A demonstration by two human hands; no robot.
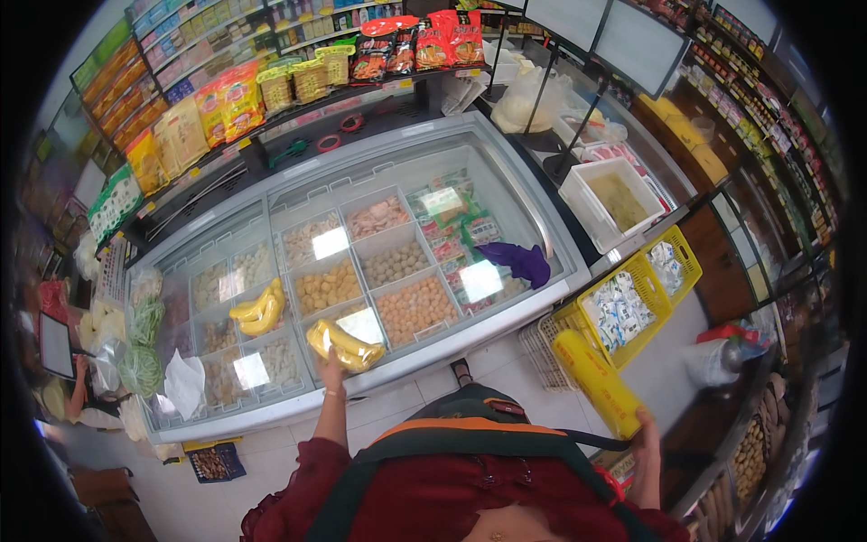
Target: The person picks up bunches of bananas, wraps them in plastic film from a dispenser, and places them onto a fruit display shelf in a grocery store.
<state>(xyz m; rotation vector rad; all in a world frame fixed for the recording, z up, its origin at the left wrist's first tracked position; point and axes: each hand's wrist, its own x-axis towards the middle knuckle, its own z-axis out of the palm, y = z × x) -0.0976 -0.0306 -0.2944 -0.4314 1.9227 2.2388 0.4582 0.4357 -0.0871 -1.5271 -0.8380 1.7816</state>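
Note:
My left hand grips a film-wrapped bunch of bananas by its near side, over the front part of the chest freezer's glass top. A second bunch of bananas lies on the glass to the left of it; whether it is wrapped I cannot tell. On my right side, my right hand holds the lower end of a large yellow roll, likely cling film, which bears red writing. Under the glass of the chest freezer, divided compartments hold meatballs and other frozen foods.
A purple cloth or glove lies on the freezer's right end. Bagged greens and a white plastic bag rest at its left end. Yellow crates of white packets stand right. Packaged noodles line the shelf behind. A person's arm shows far left.

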